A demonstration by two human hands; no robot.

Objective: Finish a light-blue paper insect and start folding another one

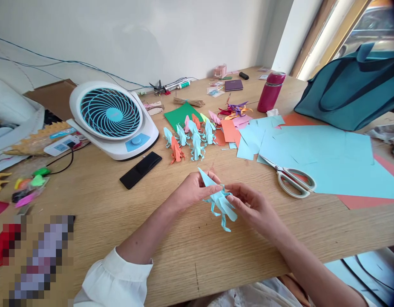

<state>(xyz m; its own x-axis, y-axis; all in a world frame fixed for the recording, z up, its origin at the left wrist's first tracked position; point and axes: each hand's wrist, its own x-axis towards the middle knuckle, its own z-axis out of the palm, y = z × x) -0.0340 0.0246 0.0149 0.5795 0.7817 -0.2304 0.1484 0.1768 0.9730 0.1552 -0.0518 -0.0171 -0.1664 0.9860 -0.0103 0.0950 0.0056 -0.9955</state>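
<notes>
A light-blue origami insect (218, 200) with folded legs and a pointed end is held just above the table, tilted from upper left to lower right. My left hand (199, 187) grips its pointed upper end, thumb on top. On its other side, my right hand (248, 202) pinches a leg or edge between thumb and fingers. Several finished paper figures stand beyond my hands, among them a light-blue one (197, 147) and an orange one (176, 150). Grey-handled scissors (295, 182) lie to the right, blades resting on light-blue paper sheets (327, 157).
A white fan (110, 115) and a black phone (141, 169) are to the left. Green paper (177, 114) lies behind the figures. At the back right stand a magenta bottle (271, 91) and a teal bag (350, 91). The table's front edge runs near my body.
</notes>
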